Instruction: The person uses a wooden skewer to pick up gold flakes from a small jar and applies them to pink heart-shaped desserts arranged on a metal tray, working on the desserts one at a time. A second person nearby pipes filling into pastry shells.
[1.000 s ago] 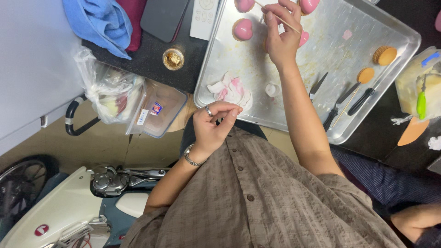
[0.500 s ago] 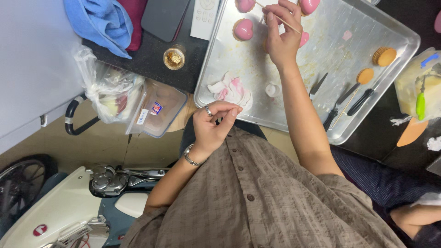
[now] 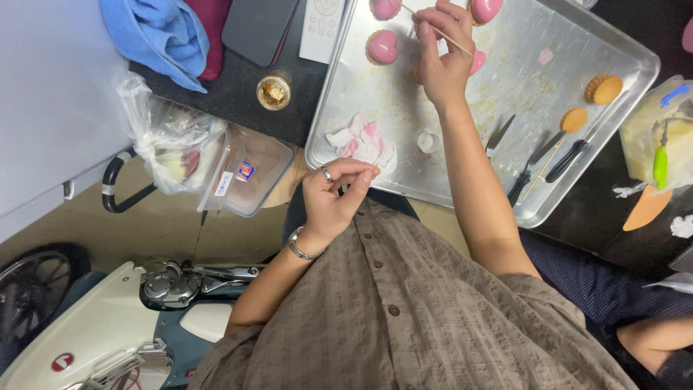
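The right hand (image 3: 442,61) pinched a thin wooden skewer (image 3: 439,32) over the baking tray (image 3: 505,184); pink cakes at twelve o'clock were cut off. The left hand (image 3: 333,198), grip curled and empty, hung off the desk's edge.

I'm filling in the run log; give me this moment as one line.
left hand: curled at tray edge, empty | right hand: holds thin stick over pink domes | stained tissue on tray

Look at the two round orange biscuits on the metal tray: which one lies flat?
The lower biscuit, beside the black-handled tools, lies flat; the other biscuit, nearer the tray's rim, looks thicker and tilted.
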